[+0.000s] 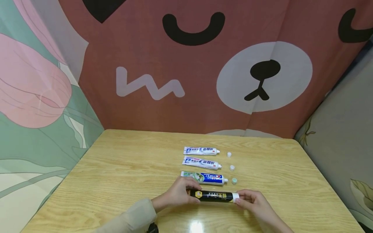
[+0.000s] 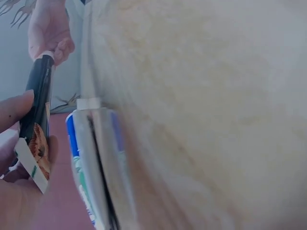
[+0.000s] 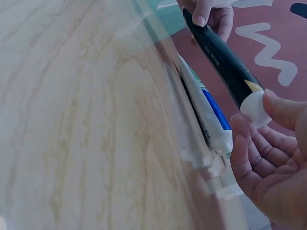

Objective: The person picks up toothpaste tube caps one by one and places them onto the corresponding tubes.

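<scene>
A black tube with gold print (image 1: 215,196) lies sideways between both hands, its white cap (image 1: 235,197) at the right end. My left hand (image 1: 181,193) grips the tube's tail end between thumb and fingers. My right hand (image 1: 256,204) pinches the white cap, which sits on the tube; the right wrist view shows the thumb on the cap (image 3: 255,109). Just beyond the tube lies a blue, green and white tube (image 1: 211,178), its nozzle bare, with a pale green cap (image 1: 234,181) to its right.
Farther back on the wooden table (image 1: 131,155) lie two white toothpaste tubes (image 1: 201,150) (image 1: 201,162), one behind the other, nozzles to the right. A white cap (image 1: 229,154) and another white cap (image 1: 232,168) stand beside them. A printed cloth (image 1: 145,113) hangs behind the table.
</scene>
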The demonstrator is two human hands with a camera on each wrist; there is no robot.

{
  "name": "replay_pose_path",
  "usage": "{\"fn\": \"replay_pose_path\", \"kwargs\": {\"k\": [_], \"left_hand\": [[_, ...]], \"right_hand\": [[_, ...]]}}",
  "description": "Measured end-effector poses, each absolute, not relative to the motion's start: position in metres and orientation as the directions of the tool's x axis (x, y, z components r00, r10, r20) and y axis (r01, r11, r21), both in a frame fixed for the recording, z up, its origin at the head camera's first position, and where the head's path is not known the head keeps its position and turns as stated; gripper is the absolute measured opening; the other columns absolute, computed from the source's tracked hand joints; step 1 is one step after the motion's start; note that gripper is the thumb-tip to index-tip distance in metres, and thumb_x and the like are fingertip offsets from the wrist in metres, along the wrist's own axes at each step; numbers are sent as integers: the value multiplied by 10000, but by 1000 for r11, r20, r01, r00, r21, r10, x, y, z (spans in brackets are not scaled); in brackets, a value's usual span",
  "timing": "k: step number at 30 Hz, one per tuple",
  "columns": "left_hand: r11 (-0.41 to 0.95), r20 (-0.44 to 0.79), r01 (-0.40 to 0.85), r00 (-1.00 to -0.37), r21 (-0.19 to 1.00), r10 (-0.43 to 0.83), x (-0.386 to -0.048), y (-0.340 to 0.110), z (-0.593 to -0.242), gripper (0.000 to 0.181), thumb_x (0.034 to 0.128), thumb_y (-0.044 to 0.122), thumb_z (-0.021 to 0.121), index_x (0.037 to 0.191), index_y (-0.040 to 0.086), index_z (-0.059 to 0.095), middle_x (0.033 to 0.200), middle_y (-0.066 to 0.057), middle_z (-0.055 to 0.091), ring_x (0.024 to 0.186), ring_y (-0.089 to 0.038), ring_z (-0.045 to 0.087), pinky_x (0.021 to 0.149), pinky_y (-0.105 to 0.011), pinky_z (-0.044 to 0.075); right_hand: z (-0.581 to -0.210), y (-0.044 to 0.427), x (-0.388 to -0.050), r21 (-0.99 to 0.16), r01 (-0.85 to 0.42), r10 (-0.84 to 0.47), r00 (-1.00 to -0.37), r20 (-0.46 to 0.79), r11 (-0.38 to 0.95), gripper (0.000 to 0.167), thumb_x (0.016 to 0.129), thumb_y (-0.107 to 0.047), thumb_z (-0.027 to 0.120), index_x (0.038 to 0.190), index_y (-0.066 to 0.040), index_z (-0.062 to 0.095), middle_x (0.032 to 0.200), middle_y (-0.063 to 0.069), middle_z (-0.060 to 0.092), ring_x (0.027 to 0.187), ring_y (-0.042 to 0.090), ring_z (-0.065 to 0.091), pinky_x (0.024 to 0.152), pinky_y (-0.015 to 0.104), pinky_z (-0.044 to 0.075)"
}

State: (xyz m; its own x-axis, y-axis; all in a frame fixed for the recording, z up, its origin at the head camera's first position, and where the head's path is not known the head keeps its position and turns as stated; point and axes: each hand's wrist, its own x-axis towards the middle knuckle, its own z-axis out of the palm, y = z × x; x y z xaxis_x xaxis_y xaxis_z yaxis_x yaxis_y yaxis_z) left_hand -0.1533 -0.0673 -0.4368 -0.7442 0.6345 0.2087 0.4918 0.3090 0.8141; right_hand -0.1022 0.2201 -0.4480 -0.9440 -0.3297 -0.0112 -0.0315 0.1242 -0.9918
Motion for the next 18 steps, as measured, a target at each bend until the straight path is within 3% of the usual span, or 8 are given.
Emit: {"fn": "replay_pose_path", "kwargs": {"k": [7,13,18], "left_hand": [[323,148,397,-796,859,587,-156,-66,-448,268,586,0,821,820,52,701,805,47,656,765,-31,578,699,-184,489],[320,84,310,-823,895,562,-155,-64,-453,273,572,-28,820,805,45,698,799,49,641,765,-36,575,700,-184,493],[325,86,319,-819,890,567,-155,-64,-457,282,562,-43,821,803,31,694,800,29,644,762,-33,581,705,-176,493]], "right_hand": [[-454,218,-108,-986,-7,-343,-938,-52,168,364,855,-63,610,1027,239,501,845,200,645,694,127,626,626,278,529],[-460,219,-110,-989,10,-371,-926,-64,147,365,856,-48,606,1026,254,492,814,211,650,680,137,631,606,297,534],[-463,218,-110,-987,78,-361,-924,-124,139,376,843,-31,617,1043,257,481,845,239,647,692,163,636,623,311,538]]}}
